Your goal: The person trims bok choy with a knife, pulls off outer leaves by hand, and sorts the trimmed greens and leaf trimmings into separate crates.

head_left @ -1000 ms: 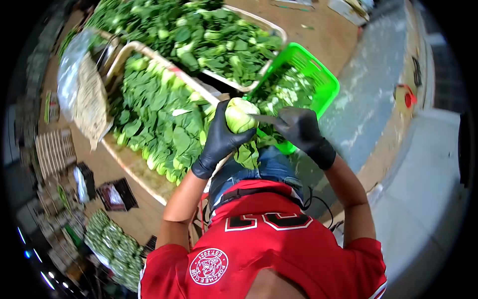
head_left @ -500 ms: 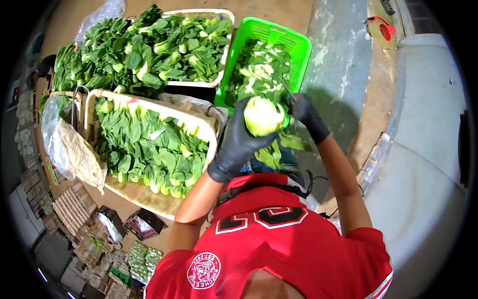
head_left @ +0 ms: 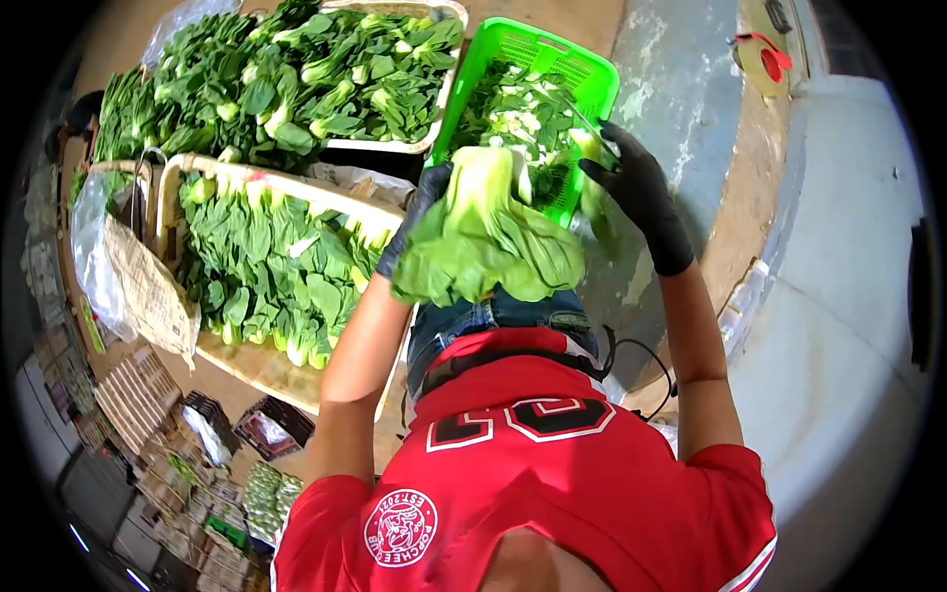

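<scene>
A leafy green vegetable [head_left: 488, 232] hangs in front of my lap, its pale base up and its broad leaves spread downward. My left hand [head_left: 424, 212], in a black glove, grips it from the left side, the fingers partly hidden behind it. On the right, my gloved right hand [head_left: 639, 192] holds a thin knife [head_left: 584, 120], whose blade points up and left over the green basket [head_left: 604, 84]. A loose leaf [head_left: 598, 202] hangs just below that hand's fingertips. Cut pieces and leaves [head_left: 518, 113] lie in the basket.
A pale tray [head_left: 286, 202] of lined-up greens stands at the left, with a second tray [head_left: 456, 59] of heaped greens behind it. Plastic and sacking [head_left: 148, 286] hang at the left tray's end. A red tape roll [head_left: 769, 61] lies at the upper right.
The vegetable has turned from showing its round base to showing its side, leaves fanned downward. My right hand has moved up and right with the knife, and a leaf now hangs under it.
</scene>
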Demonstrator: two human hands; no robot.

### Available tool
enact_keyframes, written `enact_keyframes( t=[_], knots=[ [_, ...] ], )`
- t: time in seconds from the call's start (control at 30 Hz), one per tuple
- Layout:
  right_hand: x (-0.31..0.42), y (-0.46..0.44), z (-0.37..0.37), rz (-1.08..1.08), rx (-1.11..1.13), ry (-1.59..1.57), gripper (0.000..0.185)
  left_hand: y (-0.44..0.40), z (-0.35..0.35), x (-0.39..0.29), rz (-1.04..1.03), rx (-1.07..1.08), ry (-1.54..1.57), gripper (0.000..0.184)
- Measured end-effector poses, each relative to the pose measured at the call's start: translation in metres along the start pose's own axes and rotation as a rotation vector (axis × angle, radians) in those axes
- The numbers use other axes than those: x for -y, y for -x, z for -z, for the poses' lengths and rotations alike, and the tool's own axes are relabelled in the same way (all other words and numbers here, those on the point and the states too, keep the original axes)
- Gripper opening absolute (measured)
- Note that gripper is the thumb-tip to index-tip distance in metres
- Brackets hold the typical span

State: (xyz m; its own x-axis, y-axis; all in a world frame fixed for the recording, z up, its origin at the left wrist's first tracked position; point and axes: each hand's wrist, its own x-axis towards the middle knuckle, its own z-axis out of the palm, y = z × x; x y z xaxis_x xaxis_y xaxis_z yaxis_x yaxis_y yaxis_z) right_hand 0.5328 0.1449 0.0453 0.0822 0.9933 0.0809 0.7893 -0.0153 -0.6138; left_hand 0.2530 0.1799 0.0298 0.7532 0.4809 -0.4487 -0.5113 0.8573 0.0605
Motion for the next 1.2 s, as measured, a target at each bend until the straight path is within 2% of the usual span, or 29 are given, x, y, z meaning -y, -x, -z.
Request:
enact_keyframes(
  t=[0.07, 0.17, 0.23, 0.27, 0.3, 0.33, 0.37, 0.4, 0.43, 0.47, 0.53, 0.57, 0.6, 0.63, 0.67, 0.7, 0.73, 0.8, 0.87, 0.93, 1.0, 1.03, 1.07, 1.13, 1.17, 1.2],
  knots=[
    [0.009, -0.011, 0.001, -0.064, 0.053, -0.038, 0.043, -0.02, 0.055, 0.003, -0.206, -0.043, -0.026, 0.038],
    [0.023, -0.019, -0.013, 0.015, 0.076, -0.083, 0.036, -0.016, 0.051, -0.01, -0.244, -0.058, 0.128, 0.039],
    [0.03, -0.026, -0.024, 0.246, 0.081, 0.08, 0.03, -0.018, 0.051, -0.021, -0.361, 0.01, -0.055, 0.041],
    [0.032, -0.03, -0.031, 0.37, 0.083, 0.152, 0.028, -0.003, 0.034, -0.023, -0.784, -0.179, -0.805, 0.041],
    [0.033, -0.035, -0.036, 0.491, 0.083, 0.194, 0.027, -0.008, 0.045, -0.044, -0.664, -0.185, -0.523, 0.043],
    [0.054, -0.035, -0.037, 0.198, 0.109, -0.058, 0.029, -0.01, 0.06, -0.071, -0.549, -0.184, -0.237, 0.044],
    [0.067, -0.035, -0.04, -0.077, 0.182, -0.289, 0.031, 0.007, 0.062, -0.088, -0.594, -0.067, -0.061, 0.048],
    [0.068, -0.034, -0.045, -0.027, 0.208, -0.279, 0.03, 0.028, 0.057, -0.104, -0.639, 0.056, 0.111, 0.051],
    [0.077, -0.033, -0.049, -0.059, 0.233, -0.312, 0.028, 0.05, 0.05, -0.116, -0.865, -0.253, 0.11, 0.053],
    [0.091, -0.031, -0.052, -0.111, 0.276, -0.387, 0.027, 0.079, 0.061, -0.123, -1.02, -0.443, 0.079, 0.049],
    [0.106, -0.027, -0.062, -0.162, 0.362, -0.302, 0.028, 0.153, 0.109, -0.116, -1.423, -0.943, -0.52, 0.038],
    [0.116, -0.025, -0.068, -0.197, 0.412, -0.28, 0.028, 0.201, 0.135, -0.101, -1.46, -1.093, -0.673, 0.032],
    [0.123, -0.023, -0.072, -0.239, 0.455, -0.254, 0.029, 0.25, 0.159, -0.076, -1.473, -1.236, -0.836, 0.025],
    [0.117, -0.019, -0.083, -0.202, 0.485, -0.225, 0.029, 0.29, 0.19, -0.049, -1.405, -1.418, -0.873, 0.019],
    [0.119, -0.013, -0.093, -0.207, 0.519, -0.252, 0.029, 0.32, 0.201, -0.02, -1.262, -1.631, -1.015, 0.014],
    [0.121, -0.009, -0.1, -0.215, 0.555, -0.272, 0.029, 0.337, 0.214, 0.008, -1.147, -1.717, -1.096, 0.015],
    [0.122, -0.007, -0.107, -0.217, 0.584, -0.292, 0.029, 0.342, 0.226, 0.032, -0.97, -1.726, -1.252, 0.019],
    [0.135, -0.002, -0.121, -0.226, 0.647, -0.307, 0.029, 0.327, 0.246, 0.065, -0.671, -1.526, -1.346, 0.038],
    [0.152, 0.003, -0.128, -0.2, 0.681, -0.354, 0.029, 0.301, 0.252, 0.073, -0.545, -1.405, -1.583, 0.056],
    [0.166, 0.006, -0.131, -0.181, 0.699, -0.406, 0.028, 0.283, 0.25, 0.07, -0.415, -1.497, -1.53, 0.061],
    [0.167, 0.01, -0.137, -0.11, 0.673, -0.411, 0.027, 0.274, 0.272, 0.069, -0.333, -1.509, -1.495, 0.064],
    [0.172, 0.012, -0.139, -0.103, 0.686, -0.415, 0.027, 0.272, 0.277, 0.067, -0.395, -1.47, -1.461, 0.066],
    [0.177, 0.013, -0.14, -0.095, 0.699, -0.421, 0.026, 0.273, 0.272, 0.063, -0.363, -1.467, -1.419, 0.068],
    [0.183, 0.016, -0.148, 0.066, 0.748, -0.33, 0.022, 0.289, 0.257, 0.058, -0.415, -1.357, -1.483, 0.069],
    [0.191, 0.019, -0.149, 0.159, 0.769, -0.278, 0.025, 0.295, 0.243, 0.06, -0.584, -1.387, -1.41, 0.069],
    [0.202, 0.024, -0.152, 0.251, 0.788, -0.232, 0.028, 0.304, 0.211, 0.055, -0.659, -1.377, -1.257, 0.07]
  ],
)
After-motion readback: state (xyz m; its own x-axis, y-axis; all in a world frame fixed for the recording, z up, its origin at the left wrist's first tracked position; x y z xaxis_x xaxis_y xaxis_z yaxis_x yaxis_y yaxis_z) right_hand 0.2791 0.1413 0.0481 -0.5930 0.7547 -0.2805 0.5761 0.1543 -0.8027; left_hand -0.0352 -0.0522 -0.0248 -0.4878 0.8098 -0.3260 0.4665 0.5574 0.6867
